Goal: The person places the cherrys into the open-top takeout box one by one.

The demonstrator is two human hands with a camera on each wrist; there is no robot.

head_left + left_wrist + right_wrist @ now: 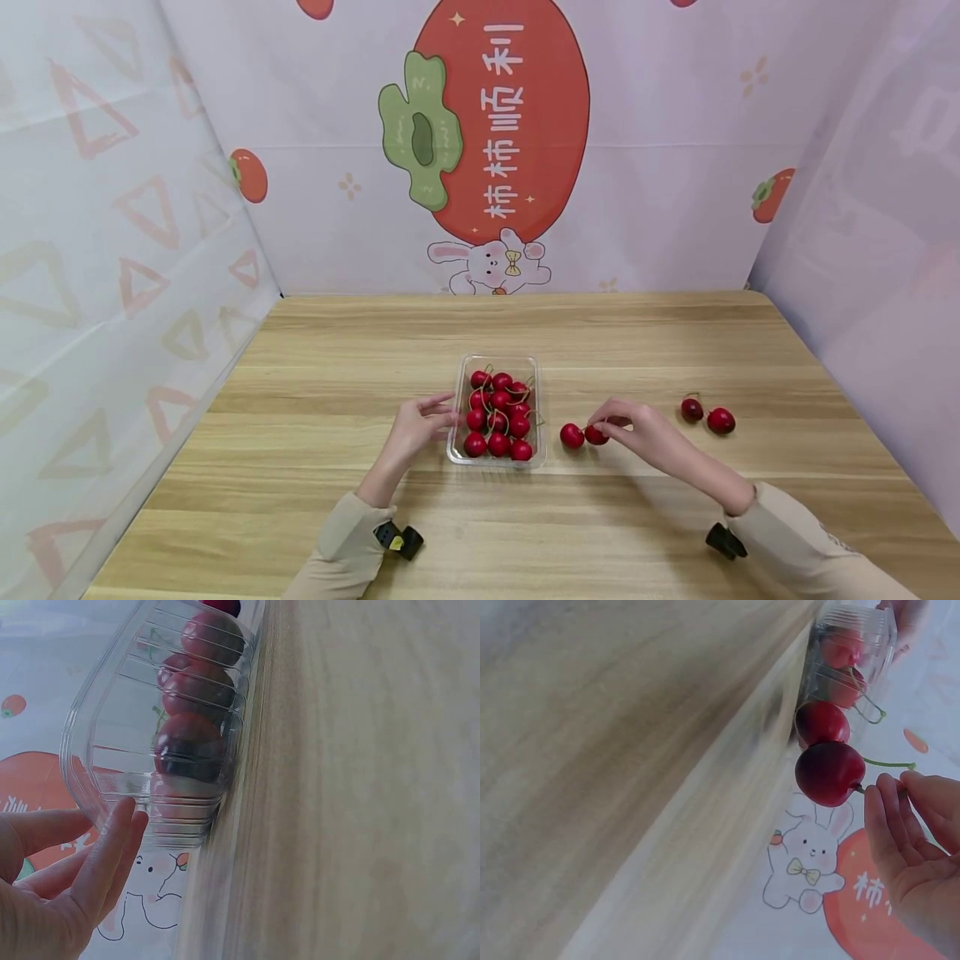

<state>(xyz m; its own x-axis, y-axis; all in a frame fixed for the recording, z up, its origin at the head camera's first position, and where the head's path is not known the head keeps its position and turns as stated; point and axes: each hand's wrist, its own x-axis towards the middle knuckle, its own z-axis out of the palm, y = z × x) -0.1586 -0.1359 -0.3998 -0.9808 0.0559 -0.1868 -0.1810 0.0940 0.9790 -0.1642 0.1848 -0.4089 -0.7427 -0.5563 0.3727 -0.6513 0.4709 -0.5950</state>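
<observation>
A clear plastic box (454, 446) stands mid-table, filled with red cherries (498, 444) with thin stems. Beside its left wall is my left hand (417, 423), its fingers fairly straight and touching the side near the rim; the left wrist view has the fingertips (126, 806) against the clear plastic. To the right of the box, my right hand (633, 429) pinches the stem of a cherry (829, 774) between thumb and fingers. Another cherry (572, 436) lies just left of it, its green stem (889, 763) sticking out. Whether the pinched cherry touches the table cannot be made out.
Two more cherries, a darker one (692, 409) and a brighter one (721, 421), lie on the wooden table (337, 358) at the right, beyond the right forearm. Printed cloth (322, 225) hangs behind the table and along both sides.
</observation>
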